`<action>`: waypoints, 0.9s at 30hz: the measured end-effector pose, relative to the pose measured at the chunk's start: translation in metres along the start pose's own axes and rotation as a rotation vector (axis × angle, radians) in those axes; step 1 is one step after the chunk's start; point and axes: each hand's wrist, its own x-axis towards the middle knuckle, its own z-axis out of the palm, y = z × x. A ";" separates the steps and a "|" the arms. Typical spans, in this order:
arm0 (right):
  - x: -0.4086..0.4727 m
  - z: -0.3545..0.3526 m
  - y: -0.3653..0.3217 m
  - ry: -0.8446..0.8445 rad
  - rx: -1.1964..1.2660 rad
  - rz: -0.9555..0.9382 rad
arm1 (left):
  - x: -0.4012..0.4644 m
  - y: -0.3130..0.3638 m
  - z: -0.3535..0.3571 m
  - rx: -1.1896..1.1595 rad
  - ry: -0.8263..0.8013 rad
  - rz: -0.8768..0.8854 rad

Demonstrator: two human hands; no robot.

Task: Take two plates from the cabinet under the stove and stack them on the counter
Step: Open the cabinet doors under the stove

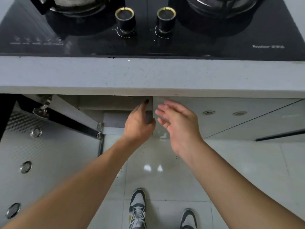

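The cabinet under the stove has its left door [54,154] swung wide open toward me. The right door [222,118] is shut or nearly so. My left hand [140,124] curls around the inner edge of the right door, thumb on its front. Open with the fingers spread, my right hand [179,124] hovers just in front of that door and holds nothing. No plates show; the overhang of the grey counter [148,75] hides the inside of the cabinet.
A black glass stove [206,45] with two knobs [125,19] [165,18] and pans on the burners lies beyond the counter strip. The open door with its hinges [41,110] fills the left. My shoes [137,209] stand on the glossy tile floor.
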 end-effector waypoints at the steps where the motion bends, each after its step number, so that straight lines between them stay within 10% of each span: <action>1: 0.001 0.005 -0.001 -0.003 0.025 0.011 | 0.002 0.000 -0.001 -0.019 -0.009 0.013; 27: -0.044 -0.007 -0.006 -0.099 0.232 0.096 | -0.053 0.004 0.006 -0.081 0.035 0.112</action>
